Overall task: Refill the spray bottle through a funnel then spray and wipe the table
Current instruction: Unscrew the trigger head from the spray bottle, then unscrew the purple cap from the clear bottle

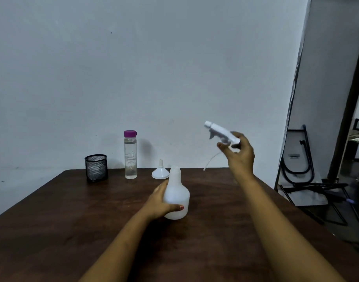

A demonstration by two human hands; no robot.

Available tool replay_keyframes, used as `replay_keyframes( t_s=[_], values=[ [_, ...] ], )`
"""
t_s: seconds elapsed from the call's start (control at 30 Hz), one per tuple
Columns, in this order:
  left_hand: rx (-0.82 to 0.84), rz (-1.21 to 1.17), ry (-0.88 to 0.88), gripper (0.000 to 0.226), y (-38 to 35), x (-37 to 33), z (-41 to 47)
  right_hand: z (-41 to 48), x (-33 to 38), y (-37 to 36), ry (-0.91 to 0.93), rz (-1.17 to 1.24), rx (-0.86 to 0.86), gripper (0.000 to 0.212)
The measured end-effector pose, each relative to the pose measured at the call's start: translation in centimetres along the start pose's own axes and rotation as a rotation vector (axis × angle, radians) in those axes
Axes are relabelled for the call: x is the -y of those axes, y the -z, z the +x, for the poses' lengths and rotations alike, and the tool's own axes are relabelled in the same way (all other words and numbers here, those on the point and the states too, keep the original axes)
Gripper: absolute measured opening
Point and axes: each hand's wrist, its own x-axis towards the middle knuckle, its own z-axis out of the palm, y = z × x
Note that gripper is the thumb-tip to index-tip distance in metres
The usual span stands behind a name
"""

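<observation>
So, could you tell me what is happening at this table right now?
A person is preparing a refill. The left hand grips the white translucent plastic spray bottle, standing open-necked on the dark wooden table. The right hand holds the white trigger spray head, dip tube dangling, up in the air. The small white funnel lies mouth-down behind the bottle, not yet in its neck, and the clear water bottle with a purple cap stands closed beside a black mesh cup.
</observation>
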Motion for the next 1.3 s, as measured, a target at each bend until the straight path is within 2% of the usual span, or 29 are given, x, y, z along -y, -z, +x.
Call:
replay_keyframes(
  t_s=[0.1,0.17,0.3,0.47,0.63,0.87,0.97,1.13,1.23,1.3],
  values=[
    [-0.014,-0.02,0.002,0.092,-0.2,0.1,0.0,-2.2,-4.2,0.5,-0.044,-0.052,0.063,0.034],
    [-0.023,-0.027,-0.008,0.092,-0.1,0.1,-0.1,-3.6,-6.8,0.8,-0.056,-0.101,0.107,0.044],
    [-0.035,-0.023,-0.004,0.092,-0.4,0.2,-0.1,-5.4,-10.3,1.8,0.043,-0.253,0.191,0.053],
    [-0.072,-0.036,-0.01,0.092,-0.8,0.4,-0.3,-6.7,-11.6,3.3,0.079,-0.588,0.493,0.046],
    [-0.083,-0.048,-0.018,0.091,-0.9,0.4,-0.3,-6.6,-11.8,4.3,-0.034,-0.641,0.652,0.052],
    [-0.123,-0.055,-0.012,0.092,-1.2,0.5,-0.5,-6.1,-12.1,4.8,-0.244,-0.803,0.789,0.073],
    [-0.152,-0.068,0.001,0.093,-1.4,0.6,-0.7,-6.3,-11.6,4.9,-0.259,-0.861,0.771,0.08],
    [-0.157,-0.088,-0.024,0.091,-1.3,1.0,-0.9,-5.8,-9.8,3.9,-0.11,-0.855,0.652,0.074],
    [-0.202,-0.194,-0.038,0.075,-0.2,1.1,-0.8,-4.6,-8.3,1.6,-0.002,-0.757,0.55,0.074],
    [-0.305,-0.253,-0.037,0.055,1.4,1.1,-0.7,-4.1,-5.8,-0.7,0.066,-0.615,0.43,0.068]
  ],
)
